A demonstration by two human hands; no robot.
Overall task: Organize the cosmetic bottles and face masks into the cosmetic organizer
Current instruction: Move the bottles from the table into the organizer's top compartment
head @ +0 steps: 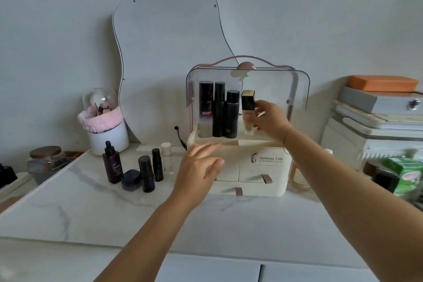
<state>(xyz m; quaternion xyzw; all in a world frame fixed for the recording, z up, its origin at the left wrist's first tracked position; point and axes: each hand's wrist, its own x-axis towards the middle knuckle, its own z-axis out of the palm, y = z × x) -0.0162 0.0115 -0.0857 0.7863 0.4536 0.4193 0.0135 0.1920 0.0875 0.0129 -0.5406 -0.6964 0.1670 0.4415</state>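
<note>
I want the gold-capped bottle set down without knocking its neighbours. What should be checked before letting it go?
1. Right hand grips the gold-capped bottle: ok.
2. Bottle upright: ok.
3. Bottle base resting on the organizer shelf: cannot tell.
4. Gap to the black bottle beside it: ok, narrow.
5. Clear lid raised out of the way: ok.
6. Left hand open, clear of the shelf: ok.
</note>
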